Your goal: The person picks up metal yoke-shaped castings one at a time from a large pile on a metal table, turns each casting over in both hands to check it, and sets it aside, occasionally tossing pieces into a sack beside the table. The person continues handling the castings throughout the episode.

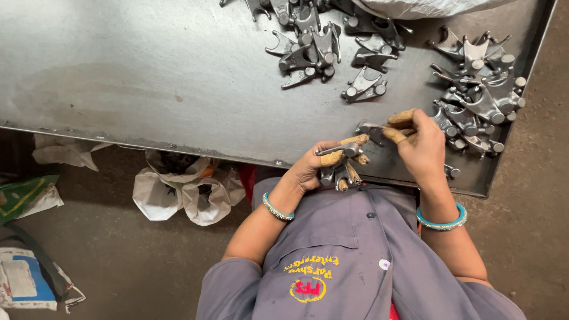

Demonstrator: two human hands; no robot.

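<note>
My left hand point(323, 167) is closed around a few grey forked metal parts point(339, 169) at the near edge of the steel table point(148, 77). My right hand point(419, 144) pinches another forked metal part point(370, 127) lying on the table just right of the left hand. The fingertips of both hands wear tan finger wraps. A pile of the same grey castings point(477, 89) lies just beyond my right hand. A second pile point(323, 44) lies at the far middle of the table.
A white sack point(427, 6) lies at the table's far edge. On the floor to the left are white plastic bags point(184, 189), a green packet point(24, 195) and printed papers point(26, 278). Both wrists wear turquoise bangles.
</note>
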